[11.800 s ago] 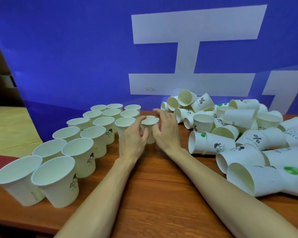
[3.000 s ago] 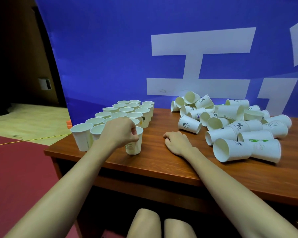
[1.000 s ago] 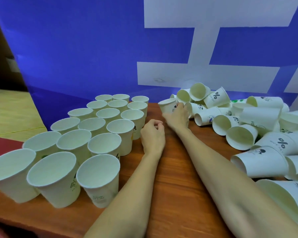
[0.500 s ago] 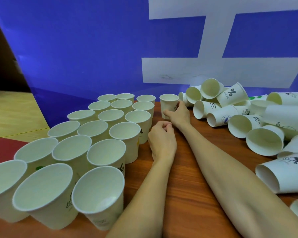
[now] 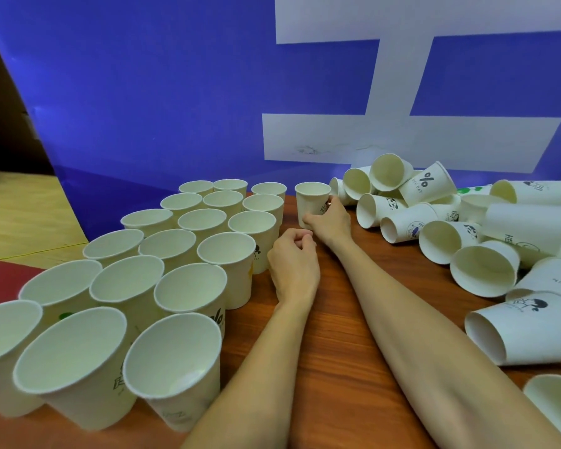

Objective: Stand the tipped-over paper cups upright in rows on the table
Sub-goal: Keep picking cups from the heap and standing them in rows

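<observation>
Mostly wood table (image 5: 337, 367), blue backdrop (image 5: 175, 92); right hand (image 5: 332, 218) grasping cup (image 5: 312, 202), left hand (image 5: 293, 264) clenched.

White cups (image 5: 188, 296), reddish wood-grain table (image 5: 337, 367), blue backdrop (image 5: 175, 92).

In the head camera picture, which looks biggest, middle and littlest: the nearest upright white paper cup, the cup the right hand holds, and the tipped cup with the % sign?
1. Nearest upright white paper cup
2. Tipped "%" cup
3. Held cup

They are probably similar in real size; nearness enlarges the first.

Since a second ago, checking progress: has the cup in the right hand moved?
Yes. The cup in the right hand left the pile and now stands upright beside the rows.
</observation>
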Demonstrator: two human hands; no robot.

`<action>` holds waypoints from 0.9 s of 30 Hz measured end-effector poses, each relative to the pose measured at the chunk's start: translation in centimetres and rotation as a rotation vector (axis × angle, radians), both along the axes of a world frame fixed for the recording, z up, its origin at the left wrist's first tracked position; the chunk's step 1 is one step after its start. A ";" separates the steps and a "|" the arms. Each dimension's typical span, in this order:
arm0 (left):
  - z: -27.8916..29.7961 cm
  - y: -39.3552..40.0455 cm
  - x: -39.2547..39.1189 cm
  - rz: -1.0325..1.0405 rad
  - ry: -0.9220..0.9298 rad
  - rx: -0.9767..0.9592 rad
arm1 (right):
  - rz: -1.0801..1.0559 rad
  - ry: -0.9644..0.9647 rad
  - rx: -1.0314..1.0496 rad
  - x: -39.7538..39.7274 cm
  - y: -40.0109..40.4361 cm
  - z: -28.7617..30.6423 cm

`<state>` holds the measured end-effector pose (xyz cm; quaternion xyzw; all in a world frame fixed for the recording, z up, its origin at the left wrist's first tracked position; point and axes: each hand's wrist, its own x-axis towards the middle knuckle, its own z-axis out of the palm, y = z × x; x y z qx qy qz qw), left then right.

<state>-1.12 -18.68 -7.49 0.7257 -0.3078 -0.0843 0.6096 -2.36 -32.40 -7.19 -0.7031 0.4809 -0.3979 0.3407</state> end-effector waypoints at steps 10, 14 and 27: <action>0.1 0.1 -0.1 -0.037 0.001 0.006 | 0.099 -0.009 0.009 -0.5 0.7 0.0; 0.0 0.2 -0.2 -0.075 -0.009 -0.001 | 0.002 -0.168 -0.053 -0.8 0.7 0.9; 0.4 0.4 -0.6 -0.111 -0.030 0.053 | -0.506 -0.081 -0.197 -5.9 -2.1 4.9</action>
